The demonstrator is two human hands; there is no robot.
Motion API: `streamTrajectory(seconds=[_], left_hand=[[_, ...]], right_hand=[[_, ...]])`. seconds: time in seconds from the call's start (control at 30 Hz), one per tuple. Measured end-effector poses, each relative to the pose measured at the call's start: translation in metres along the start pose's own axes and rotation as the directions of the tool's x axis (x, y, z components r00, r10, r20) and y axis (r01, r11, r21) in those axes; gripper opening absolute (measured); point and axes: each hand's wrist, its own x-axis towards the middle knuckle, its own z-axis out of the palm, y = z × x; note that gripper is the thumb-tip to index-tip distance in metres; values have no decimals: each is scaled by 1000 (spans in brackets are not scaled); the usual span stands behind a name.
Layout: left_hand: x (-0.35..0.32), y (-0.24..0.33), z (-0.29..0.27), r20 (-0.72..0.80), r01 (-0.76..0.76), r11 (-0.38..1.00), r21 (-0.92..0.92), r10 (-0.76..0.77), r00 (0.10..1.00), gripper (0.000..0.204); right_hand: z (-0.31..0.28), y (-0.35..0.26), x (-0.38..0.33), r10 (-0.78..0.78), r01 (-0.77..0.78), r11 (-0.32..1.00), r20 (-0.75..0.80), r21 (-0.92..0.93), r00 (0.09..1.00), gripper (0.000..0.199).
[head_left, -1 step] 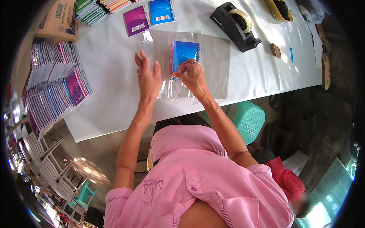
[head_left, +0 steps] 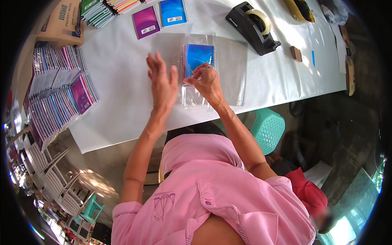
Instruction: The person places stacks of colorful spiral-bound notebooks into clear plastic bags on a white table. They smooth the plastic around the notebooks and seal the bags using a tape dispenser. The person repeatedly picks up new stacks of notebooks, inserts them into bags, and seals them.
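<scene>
While the right hand point(head_left: 206, 81) pinches the lower edge of a small blue notebook point(head_left: 199, 57), that notebook sits inside a clear, shiny plastic sleeve point(head_left: 192, 96) lying flat on the white tabletop point(head_left: 122, 102). Its wire spiral runs down its left side. Just beside the sleeve, the left hand point(head_left: 162, 83) is open with fingers spread; it may be hovering, hard to tell. Farther back lie two more small notebooks, one purple point(head_left: 146, 22) and one blue point(head_left: 173, 12), and one black tape holder point(head_left: 253, 27).
</scene>
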Motion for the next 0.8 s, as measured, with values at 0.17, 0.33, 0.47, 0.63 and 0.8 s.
streamTrajectory(seconds=[0.17, 0.33, 0.47, 0.63, 0.8], left_hand=[[0, 11, 15, 428, 228, 958, -172, -136, 893, 52], [7, -21, 13, 541, 474, 859, -193, -309, 782, 40], [22, -54, -17, 407, 617, 773, -149, -521, 750, 38], [7, -4, -20, -23, -194, 943, -271, 196, 980, 46], [52, 21, -26, 274, -609, 778, 154, 559, 783, 54]], right_hand=[[8, 2, -1, -2, 1, 1000, -28, -17, 1000, 25], [2, 0, 2, 17, -17, 1000, 14, -16, 1000, 26], [-7, -4, 3, 93, -97, 993, 58, 66, 994, 26], [-5, 2, 3, 28, -34, 996, 72, 87, 997, 20], [-13, 4, 1, -3, -3, 999, 139, 39, 990, 18]])
